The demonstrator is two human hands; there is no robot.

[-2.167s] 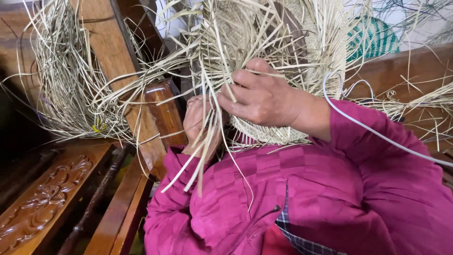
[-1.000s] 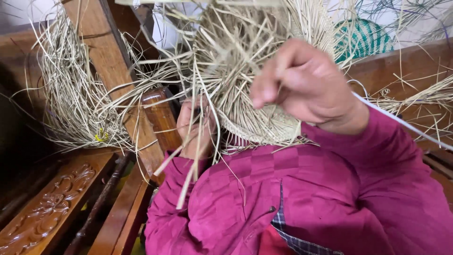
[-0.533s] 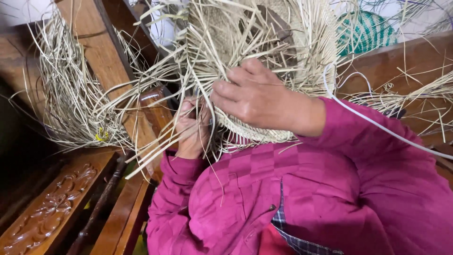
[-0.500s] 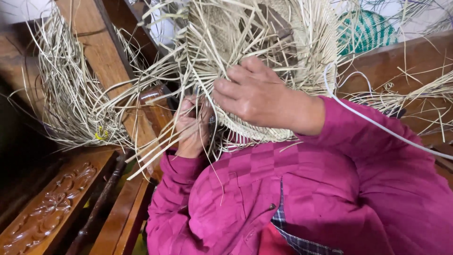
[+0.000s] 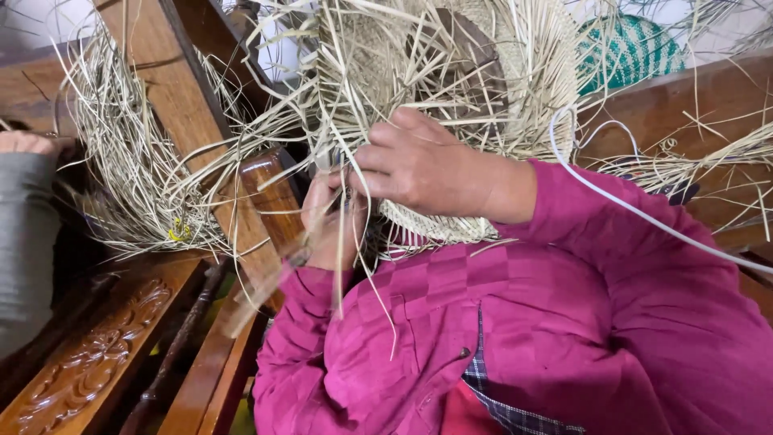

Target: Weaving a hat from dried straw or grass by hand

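My right hand [image 5: 419, 165] lies across the front of the half-woven straw hat [image 5: 451, 97], fingers curled and pressing down on the loose straw strands [image 5: 338, 121] where they leave the woven part. My left hand [image 5: 330, 221] sits just below and behind it, partly hidden by the right; its fingers are closed around a few of the same strands, pinching them near the hat's edge. Some strands hang down past my left wrist over my magenta sleeves [image 5: 564, 322].

The hat is held up in front of my chest, its woven crown facing me and unwoven straw fanning out all round the rim. A thin white cord [image 5: 628, 209] loops from the hat's right edge across my right sleeve.

To the left, a second bundle of loose straw [image 5: 137, 177] hangs against a slanted wooden beam [image 5: 185, 105]. Below it is a carved wooden panel [image 5: 88, 370]. At the far left edge a grey sleeve [image 5: 24, 242] of another person shows. Behind the hat, upper right, is a green-and-white woven piece [image 5: 632, 52].
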